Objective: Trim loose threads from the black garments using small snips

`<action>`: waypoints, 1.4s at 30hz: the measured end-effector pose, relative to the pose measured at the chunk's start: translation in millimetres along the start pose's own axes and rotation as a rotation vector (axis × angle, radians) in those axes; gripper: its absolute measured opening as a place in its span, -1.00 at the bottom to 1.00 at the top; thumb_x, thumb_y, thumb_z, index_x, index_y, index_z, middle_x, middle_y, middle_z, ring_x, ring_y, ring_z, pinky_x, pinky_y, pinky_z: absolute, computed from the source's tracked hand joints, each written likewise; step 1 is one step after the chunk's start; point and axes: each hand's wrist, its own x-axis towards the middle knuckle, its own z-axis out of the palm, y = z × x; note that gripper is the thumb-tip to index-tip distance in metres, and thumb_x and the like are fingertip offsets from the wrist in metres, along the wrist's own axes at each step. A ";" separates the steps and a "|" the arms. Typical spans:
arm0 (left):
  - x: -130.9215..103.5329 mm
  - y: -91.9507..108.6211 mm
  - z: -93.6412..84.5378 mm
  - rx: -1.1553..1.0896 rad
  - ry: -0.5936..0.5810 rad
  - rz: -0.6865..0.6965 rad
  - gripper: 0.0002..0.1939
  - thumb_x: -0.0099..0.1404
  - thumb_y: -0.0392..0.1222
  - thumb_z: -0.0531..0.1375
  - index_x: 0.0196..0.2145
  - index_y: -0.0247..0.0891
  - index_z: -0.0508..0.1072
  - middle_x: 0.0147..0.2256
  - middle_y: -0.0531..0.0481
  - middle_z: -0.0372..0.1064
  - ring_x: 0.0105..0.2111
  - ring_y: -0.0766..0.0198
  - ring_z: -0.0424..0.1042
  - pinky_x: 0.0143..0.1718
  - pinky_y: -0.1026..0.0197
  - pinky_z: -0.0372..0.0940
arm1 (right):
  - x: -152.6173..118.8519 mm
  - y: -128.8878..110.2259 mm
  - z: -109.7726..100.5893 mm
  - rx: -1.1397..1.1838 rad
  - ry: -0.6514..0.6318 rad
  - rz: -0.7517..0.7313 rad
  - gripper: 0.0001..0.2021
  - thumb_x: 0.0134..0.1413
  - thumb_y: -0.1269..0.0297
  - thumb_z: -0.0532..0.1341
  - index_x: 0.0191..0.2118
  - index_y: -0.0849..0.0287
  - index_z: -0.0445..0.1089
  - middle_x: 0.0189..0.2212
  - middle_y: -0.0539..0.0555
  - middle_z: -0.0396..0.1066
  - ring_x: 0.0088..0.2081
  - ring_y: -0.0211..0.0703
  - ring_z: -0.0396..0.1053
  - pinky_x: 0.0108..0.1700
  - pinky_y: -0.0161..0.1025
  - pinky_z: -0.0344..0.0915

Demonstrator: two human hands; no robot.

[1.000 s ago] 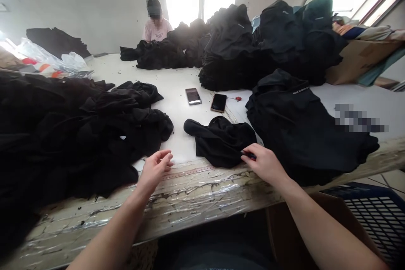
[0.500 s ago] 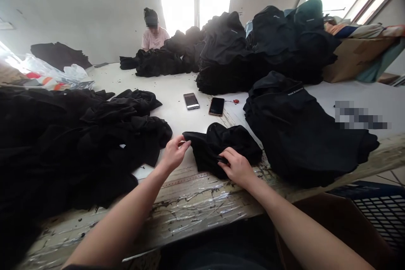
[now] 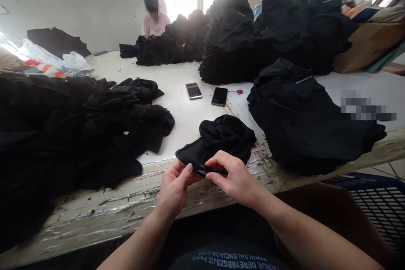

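A crumpled black garment (image 3: 226,133) lies at the front of the table. Its near left edge is pinched between the thumb and fingers of my left hand (image 3: 177,183). Closed around a small dark tool, which looks like thread snips (image 3: 205,169), is my right hand (image 3: 232,175). The tool's tip touches or nearly touches the cloth beside my left thumb. The tool's exact shape is partly hidden by my fingers.
Loose black garments (image 3: 79,135) heap on the left. A folded black stack (image 3: 294,114) sits right, with taller stacks (image 3: 240,46) behind. Two phones (image 3: 193,91) (image 3: 219,96) lie mid-table. A person (image 3: 155,21) is across the table. A blue basket (image 3: 379,206) stands lower right.
Both hands have come nearer to the table's front edge and closer together, drawing the garment's edge along. The dark tool now shows at the cloth edge. The view has tilted down.
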 end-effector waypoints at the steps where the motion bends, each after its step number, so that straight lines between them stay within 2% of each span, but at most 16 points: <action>1: -2.2 -1.2 -0.1 0.006 -0.004 -0.001 -0.74 0.11 -0.15 0.33 -0.26 -0.33 0.49 -0.35 -0.02 0.47 -0.40 0.31 0.43 -0.34 0.25 0.38 | -1.3 -0.8 1.7 -0.008 0.001 -0.004 -0.91 0.00 0.41 0.26 -0.31 0.15 0.40 -0.35 0.03 0.37 -0.33 -0.20 0.35 -0.38 -0.31 0.28; 6: -8.1 -6.3 -1.4 -0.009 0.000 -0.019 -0.74 0.12 -0.16 0.32 -0.24 -0.34 0.49 -0.33 -0.05 0.46 -0.38 0.30 0.43 -0.35 0.25 0.38 | -5.6 -0.5 6.5 -0.007 0.025 -0.032 -0.94 0.03 0.46 0.22 -0.36 0.17 0.39 -0.41 0.00 0.35 -0.37 -0.24 0.32 -0.34 -0.29 0.25; 10: -9.5 -11.3 -1.1 -0.011 0.005 -0.020 -0.75 0.13 -0.18 0.31 -0.24 -0.34 0.49 -0.32 -0.05 0.47 -0.39 0.30 0.43 -0.35 0.25 0.38 | -6.4 0.4 7.7 0.032 0.072 0.001 -0.94 0.08 0.45 0.18 -0.35 0.17 0.37 -0.42 0.00 0.34 -0.37 -0.24 0.32 -0.34 -0.30 0.25; 13: -11.4 -16.9 -0.6 0.004 -0.083 -0.031 -0.77 0.16 -0.19 0.29 -0.23 -0.34 0.49 -0.30 -0.07 0.47 -0.34 0.27 0.45 -0.26 0.22 0.37 | -6.7 1.2 10.0 0.032 0.078 -0.002 -0.88 0.02 0.42 0.22 -0.26 0.17 0.35 -0.35 0.02 0.33 -0.32 -0.21 0.32 -0.33 -0.30 0.27; 15: -11.8 -19.5 -1.6 -0.025 -0.136 -0.082 -0.77 0.19 -0.14 0.27 -0.26 -0.36 0.49 -0.34 -0.09 0.48 -0.33 0.24 0.46 -0.25 0.21 0.37 | -7.9 3.6 12.8 0.010 0.038 -0.037 -0.87 -0.03 0.44 0.25 -0.30 0.18 0.34 -0.37 0.01 0.31 -0.36 -0.24 0.30 -0.36 -0.32 0.26; 19: -7.8 -15.6 -8.8 -0.119 -0.049 -0.162 -0.72 0.22 -0.04 0.22 -0.30 -0.36 0.47 -0.36 -0.11 0.47 -0.41 0.25 0.46 -0.36 0.22 0.38 | -14.8 13.4 16.8 -0.043 0.028 -0.107 -0.91 0.01 0.50 0.18 -0.42 0.19 0.31 -0.45 0.00 0.26 -0.44 -0.28 0.25 -0.41 -0.33 0.21; 21: -5.8 -10.5 -13.3 -0.116 -0.025 -0.164 -0.75 0.21 -0.08 0.24 -0.31 -0.36 0.46 -0.36 -0.10 0.47 -0.40 0.25 0.45 -0.37 0.21 0.38 | -19.4 17.6 14.8 -0.053 -0.057 -0.112 -0.92 0.00 0.50 0.21 -0.37 0.19 0.34 -0.41 0.01 0.28 -0.42 -0.27 0.26 -0.40 -0.32 0.22; 23: -5.9 -6.2 -15.8 -0.101 -0.038 -0.180 -0.79 0.20 -0.13 0.26 -0.31 -0.37 0.46 -0.36 -0.11 0.46 -0.39 0.25 0.45 -0.35 0.21 0.37 | -22.5 18.9 9.2 -0.037 -0.130 -0.063 -0.83 -0.04 0.47 0.25 -0.25 0.18 0.36 -0.34 0.03 0.32 -0.36 -0.24 0.30 -0.34 -0.31 0.26; 25: -8.1 -4.4 -15.2 -0.110 -0.056 -0.206 -0.79 0.20 -0.15 0.26 -0.30 -0.38 0.47 -0.36 -0.12 0.46 -0.38 0.25 0.44 -0.34 0.20 0.37 | -22.6 17.0 1.7 -0.006 -0.115 0.015 -0.76 -0.02 0.44 0.25 -0.17 0.16 0.35 -0.28 0.04 0.33 -0.29 -0.21 0.32 -0.28 -0.29 0.29; 27: -11.8 -5.1 -11.8 -0.139 -0.084 -0.238 -0.78 0.21 -0.15 0.25 -0.28 -0.39 0.47 -0.36 -0.13 0.46 -0.40 0.26 0.44 -0.33 0.21 0.36 | -19.9 12.5 -4.7 0.016 -0.072 0.062 -0.81 0.03 0.42 0.21 -0.18 0.15 0.35 -0.28 0.03 0.34 -0.28 -0.21 0.33 -0.29 -0.30 0.29; 31: -18.1 -9.8 -2.7 -0.197 -0.131 -0.305 -0.81 0.24 -0.16 0.22 -0.30 -0.39 0.47 -0.43 -0.08 0.43 -0.46 0.33 0.41 -0.36 0.25 0.33 | -13.1 2.9 -4.8 0.003 -0.084 0.035 -0.88 0.02 0.45 0.22 -0.27 0.17 0.39 -0.34 0.02 0.35 -0.32 -0.23 0.34 -0.38 -0.33 0.26; 36: -21.3 -11.2 2.3 -0.226 -0.071 -0.328 -0.81 0.21 -0.17 0.24 -0.38 -0.40 0.46 -0.48 -0.05 0.41 -0.50 0.35 0.39 -0.39 0.28 0.32 | -13.3 1.5 5.7 -0.053 -0.062 -0.027 -0.89 0.02 0.49 0.20 -0.30 0.19 0.39 -0.35 0.02 0.36 -0.33 -0.23 0.34 -0.34 -0.31 0.26; 42: -22.4 -10.8 3.3 -0.171 -0.005 -0.349 -0.76 0.13 -0.13 0.31 -0.41 -0.40 0.45 -0.54 -0.05 0.41 -0.53 0.33 0.39 -0.43 0.29 0.31 | -15.4 5.2 5.5 -0.087 -0.052 -0.055 -0.91 0.05 0.49 0.18 -0.33 0.19 0.38 -0.37 0.03 0.36 -0.34 -0.22 0.34 -0.27 -0.27 0.27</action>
